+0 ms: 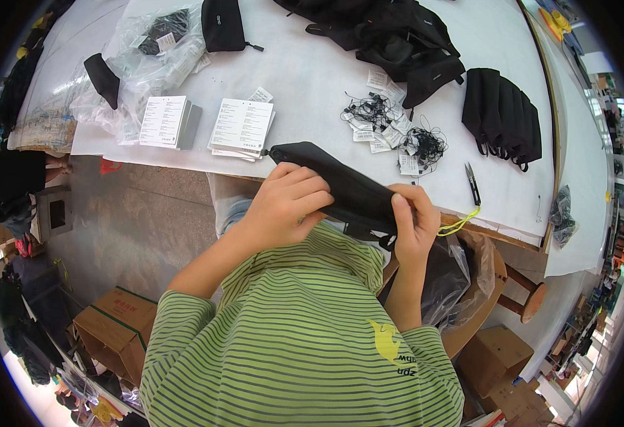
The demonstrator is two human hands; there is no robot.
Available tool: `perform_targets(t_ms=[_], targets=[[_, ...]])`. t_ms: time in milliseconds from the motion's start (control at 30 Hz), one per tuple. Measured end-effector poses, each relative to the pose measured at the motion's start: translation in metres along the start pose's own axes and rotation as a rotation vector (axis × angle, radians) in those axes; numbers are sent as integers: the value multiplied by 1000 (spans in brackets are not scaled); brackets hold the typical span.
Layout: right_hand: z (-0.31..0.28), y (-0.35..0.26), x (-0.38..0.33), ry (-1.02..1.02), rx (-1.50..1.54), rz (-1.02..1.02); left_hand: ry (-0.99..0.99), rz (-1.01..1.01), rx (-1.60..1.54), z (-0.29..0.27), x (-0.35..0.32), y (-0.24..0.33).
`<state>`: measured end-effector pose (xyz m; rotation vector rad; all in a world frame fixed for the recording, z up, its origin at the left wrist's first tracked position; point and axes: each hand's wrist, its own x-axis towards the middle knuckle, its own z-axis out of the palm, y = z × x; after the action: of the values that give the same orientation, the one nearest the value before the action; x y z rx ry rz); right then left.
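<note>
A black fabric zip pouch [347, 186] is stretched between my two hands, just over the near edge of the table. My left hand [292, 199] closes on its left part, fingers curled over the near side. At the pouch's right end, my right hand [414, 217] pinches the fabric between thumb and fingers. A small dark loop hangs below that end. Just beyond the pouch lie two stacks of white printed cards [241, 124] [164, 121]. Farther right are bunches of black string tags [426, 144] with white labels.
Small thread snips [473, 185] with a yellow cord lie near the right table edge. A row of black pouches [503, 117] sits at the right, a heap of them [404, 43] at the back. Clear plastic bags [159, 64] lie at back left. Cardboard boxes [116, 324] stand on the floor.
</note>
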<state>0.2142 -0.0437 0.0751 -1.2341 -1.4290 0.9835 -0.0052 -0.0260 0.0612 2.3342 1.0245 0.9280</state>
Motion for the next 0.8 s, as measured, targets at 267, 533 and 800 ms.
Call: perform_targets(t_ms=[267,533,800], targets=[[19,42,33,-98,-211,12,-267,-85,34,2,3,-1],[21,48,37,-415,-532,125,-582,-249,-28,20,1,-15],[26,52,56,-248,-588,-5,-528,-261,80,19,18,-20]])
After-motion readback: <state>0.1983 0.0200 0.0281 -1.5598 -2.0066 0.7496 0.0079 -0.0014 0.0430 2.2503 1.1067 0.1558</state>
